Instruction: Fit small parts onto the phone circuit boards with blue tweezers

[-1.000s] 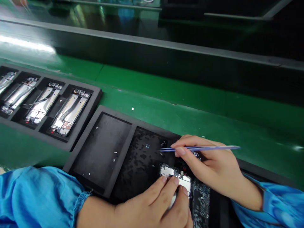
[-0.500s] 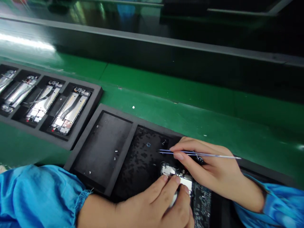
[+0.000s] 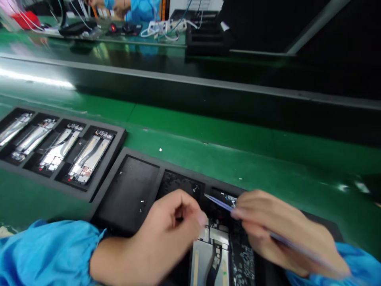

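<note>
An opened phone (image 3: 205, 254) with a silver inside and a dark ribbon cable lies in the black foam tray (image 3: 143, 161) in front of me. Just above its upper left part is my left hand (image 3: 166, 234), thumb and index finger pinched together; whatever they hold, if anything, is too small to make out. My right hand (image 3: 282, 230) is closed around a pair of tweezers (image 3: 218, 201). Their tips point left, over the tray and beyond the phone's top end. A dark sheet with pale markings (image 3: 245, 254) lies right of the phone, partly behind my right hand.
To the left, another foam tray (image 3: 119, 149) holds several opened phones (image 3: 92, 157). Small white bits lie on the green table (image 3: 178, 147) and in the tray. Across a ledge (image 3: 166, 77) are power strips (image 3: 166, 27), cables and a co-worker's blue sleeve (image 3: 144, 10).
My left hand has lifted off the phone and moved left into a pinch, uncovering the ribbon cable. My right hand has lowered and turned the tweezers. The camera has tilted up.
</note>
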{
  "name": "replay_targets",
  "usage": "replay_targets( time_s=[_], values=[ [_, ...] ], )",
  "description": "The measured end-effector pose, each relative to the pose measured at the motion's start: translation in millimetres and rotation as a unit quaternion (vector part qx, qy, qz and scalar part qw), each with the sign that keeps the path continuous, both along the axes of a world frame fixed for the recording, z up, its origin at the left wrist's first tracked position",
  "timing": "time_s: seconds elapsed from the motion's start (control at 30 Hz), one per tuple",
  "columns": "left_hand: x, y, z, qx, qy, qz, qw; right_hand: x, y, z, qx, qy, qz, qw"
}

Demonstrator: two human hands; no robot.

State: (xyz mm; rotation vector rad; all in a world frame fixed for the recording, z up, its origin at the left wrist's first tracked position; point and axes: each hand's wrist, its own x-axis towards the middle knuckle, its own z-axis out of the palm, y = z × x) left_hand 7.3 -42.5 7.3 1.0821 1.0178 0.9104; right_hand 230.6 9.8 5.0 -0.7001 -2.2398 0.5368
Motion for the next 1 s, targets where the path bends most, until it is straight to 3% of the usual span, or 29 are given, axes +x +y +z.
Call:
replay_targets(
  time_s=[0.07, 0.1, 0.2, 0.23, 0.3, 0.4, 0.47, 0.53, 0.63, 0.7, 0.8, 0.9, 1.0],
  values=[
    [-2, 15, 2.9, -0.209, -0.119, -0.030, 0.970, 4, -7, 1.4, 0.102, -0.046, 0.035, 0.993],
    [-2, 20, 2.9, -0.267, -0.167, -0.057, 0.947, 6, -10, -0.3, 0.163, -0.052, 0.048, 0.984],
    [-1, 28, 0.4, -0.313, -0.233, -0.083, 0.917, 6, -16, -8.1, 0.313, -0.053, 0.080, 0.945],
    [-1, 28, -0.7, -0.309, -0.233, -0.078, 0.919, 6, -17, -9.2, 0.323, -0.057, 0.077, 0.941],
    [-2, 28, -2.8, -0.280, -0.209, -0.062, 0.935, 5, -17, -7.5, 0.260, -0.057, 0.059, 0.962],
    [-5, 26, -6.4, -0.185, -0.112, -0.072, 0.974, 2, -16, 1.0, 0.060, 0.036, 0.036, 0.997],
    [-7, 25, -9.2, -0.077, 0.007, -0.082, 0.994, -1, -14, 4.7, -0.044, 0.126, -0.003, 0.991],
    [-9, 23, -11.9, 0.072, 0.136, -0.085, 0.984, -4, -13, 4.3, -0.100, 0.197, -0.059, 0.974],
    [-13, 18, -14.0, 0.279, 0.252, -0.098, 0.921, -9, -14, -0.2, -0.133, 0.248, -0.062, 0.958],
    [-17, 15, -12.7, 0.364, 0.290, -0.126, 0.876, -11, -14, -2.0, -0.140, 0.263, -0.028, 0.954],
    [-23, 12, -5.8, 0.454, 0.364, -0.177, 0.793, -10, -14, -1.8, -0.152, 0.270, 0.006, 0.951],
    [-25, 11, 3.0, 0.521, 0.437, -0.196, 0.706, -8, -14, -1.5, -0.167, 0.271, -0.005, 0.948],
    [-23, 11, 7.9, 0.553, 0.460, -0.204, 0.664, -7, -14, -1.8, -0.173, 0.268, 0.001, 0.948]
  ],
)
